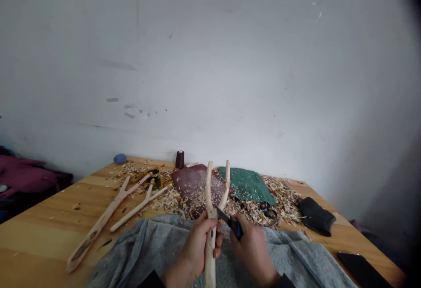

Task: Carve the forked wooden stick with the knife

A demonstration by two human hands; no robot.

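A peeled, Y-shaped forked stick [208, 187] stands upright before me, its two prongs pointing toward the wall. My left hand [199, 240] is wrapped round the stem just below the fork, thumb across the front. In my right hand [251, 246] is a knife [223, 216] with a dark blue handle. The blade angles up and left, with its tip at the base of the fork. Under both hands lies a grey cloth [154, 248] over the table's front edge. The lower end of the stick runs out of view.
Two more forked sticks, a long one [101, 222] and a shorter one [140, 207], lie left on the wooden table [36, 235]. Wood shavings [283, 196] surround a maroon cloth [190, 180] and a green cloth [246, 183]. A thread spool [180, 160], a black pouch-like item [316, 216] and a phone [362, 268] are also there.
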